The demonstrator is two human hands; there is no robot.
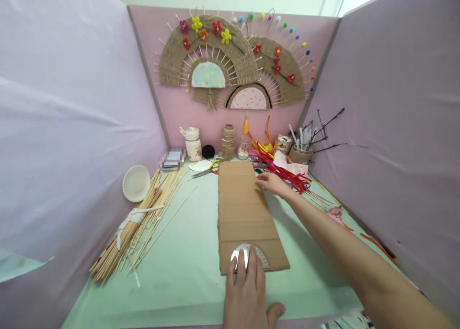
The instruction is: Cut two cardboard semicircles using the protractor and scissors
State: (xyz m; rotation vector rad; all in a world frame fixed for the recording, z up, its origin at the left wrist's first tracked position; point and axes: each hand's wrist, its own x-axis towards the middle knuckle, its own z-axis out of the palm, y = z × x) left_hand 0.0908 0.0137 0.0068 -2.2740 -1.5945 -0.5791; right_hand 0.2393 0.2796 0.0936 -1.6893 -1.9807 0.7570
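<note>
A long strip of brown corrugated cardboard (242, 209) lies lengthwise on the pale green table (179, 262). On its near end rests a clear half-round protractor (247, 254). My left hand (247, 293) presses flat on the protractor, fingers stretched out and thumb off to the right. My right hand (273, 182) reaches far forward, and its fingers lie spread on the cardboard's right edge, close to a heap of red and pink pipe cleaners (283, 170). Neither hand grips anything.
A tied bundle of thin wooden sticks (140, 223) and a white paper bowl (135, 182) lie at the left. Scissors (204, 171), a white glue bottle (193, 144), a twine spool (228, 141) and a cup of twigs (300, 151) line the back. Two woven fans (215, 60) hang on the pink wall. Lilac panels close in both sides.
</note>
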